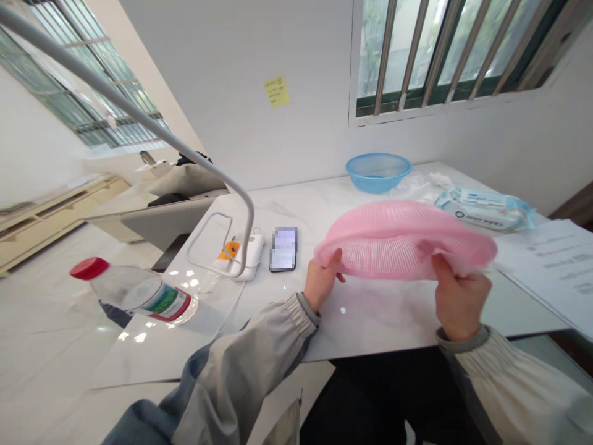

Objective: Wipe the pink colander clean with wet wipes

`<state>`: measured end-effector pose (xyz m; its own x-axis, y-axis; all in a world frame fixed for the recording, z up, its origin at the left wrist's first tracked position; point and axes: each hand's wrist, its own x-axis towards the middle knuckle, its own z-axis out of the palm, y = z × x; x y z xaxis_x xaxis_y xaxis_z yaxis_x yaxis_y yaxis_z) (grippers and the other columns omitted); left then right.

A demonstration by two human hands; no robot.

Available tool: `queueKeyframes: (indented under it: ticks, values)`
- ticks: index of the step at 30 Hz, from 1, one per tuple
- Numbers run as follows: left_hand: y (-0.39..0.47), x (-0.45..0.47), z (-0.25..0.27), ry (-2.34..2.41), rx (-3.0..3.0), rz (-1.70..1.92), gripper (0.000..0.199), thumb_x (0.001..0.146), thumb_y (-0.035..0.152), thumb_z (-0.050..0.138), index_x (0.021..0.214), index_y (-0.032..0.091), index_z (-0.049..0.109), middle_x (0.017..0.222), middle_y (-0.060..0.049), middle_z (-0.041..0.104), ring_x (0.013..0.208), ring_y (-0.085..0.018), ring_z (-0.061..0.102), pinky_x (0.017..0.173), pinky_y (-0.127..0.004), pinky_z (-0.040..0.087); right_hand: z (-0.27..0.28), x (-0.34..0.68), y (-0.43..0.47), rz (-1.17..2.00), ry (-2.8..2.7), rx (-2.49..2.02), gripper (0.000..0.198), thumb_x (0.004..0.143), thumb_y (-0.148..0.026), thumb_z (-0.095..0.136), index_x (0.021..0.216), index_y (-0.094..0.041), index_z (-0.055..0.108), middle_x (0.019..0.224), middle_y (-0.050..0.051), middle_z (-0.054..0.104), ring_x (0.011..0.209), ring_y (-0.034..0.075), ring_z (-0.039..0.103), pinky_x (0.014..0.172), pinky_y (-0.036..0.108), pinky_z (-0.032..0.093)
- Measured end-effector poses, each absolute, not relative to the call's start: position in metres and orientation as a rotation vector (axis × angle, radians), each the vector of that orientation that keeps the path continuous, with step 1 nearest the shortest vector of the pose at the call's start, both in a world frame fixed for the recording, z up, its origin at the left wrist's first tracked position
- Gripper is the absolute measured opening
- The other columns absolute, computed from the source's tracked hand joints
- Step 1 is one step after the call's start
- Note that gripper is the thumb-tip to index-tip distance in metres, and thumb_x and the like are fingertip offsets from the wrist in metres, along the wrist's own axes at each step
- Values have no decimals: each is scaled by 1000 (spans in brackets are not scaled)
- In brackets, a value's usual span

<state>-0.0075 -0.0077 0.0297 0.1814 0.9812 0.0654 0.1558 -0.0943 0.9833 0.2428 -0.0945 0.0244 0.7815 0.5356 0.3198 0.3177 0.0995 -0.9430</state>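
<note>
A pink plastic colander (384, 253) with a fine mesh wall is held tilted above the table's front part. My left hand (322, 281) grips its left rim, thumb on the near side. At the right end my right hand (461, 296) is closed on the rim, its thumb pressed against the mesh. Something pale and thin shows beside that thumb, blurred, and I cannot tell whether it is a wipe or part of the colander. The fingers behind the colander are mostly hidden.
On the white table (278, 315) are a phone (283, 249), a lamp stand (250, 256) with a curved arm and a red-capped bottle (152, 296). Behind the colander sit a blue basin (377, 173) and a wipes pack (486, 210). Printed sheets (551, 266) lie right.
</note>
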Motion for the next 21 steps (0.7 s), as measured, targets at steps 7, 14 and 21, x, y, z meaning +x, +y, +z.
queueKeyframes:
  ticks: [7,14,21]
  values:
    - [-17,-3,36,1212,1413,899,72,103,64,55,44,23,52,39,-5,53,40,-14,54,49,-27,44,21,238,-93,267,-705,-1546,39,85,-51,80,98,-15,84,94,13,83,92,33,75,82,46,59]
    - [-14,-3,31,1187,1418,898,72,101,68,57,47,22,57,41,-6,57,40,-14,54,50,-27,45,24,237,-93,240,-683,-1512,28,83,-43,79,88,-16,81,89,11,80,87,29,71,78,41,57]
    - [-15,-2,31,1105,1388,841,73,99,73,55,52,19,62,47,-10,62,41,-14,55,47,-27,43,12,241,-90,307,-643,-1466,30,83,-44,80,93,-16,79,92,10,78,92,30,71,83,42,57]
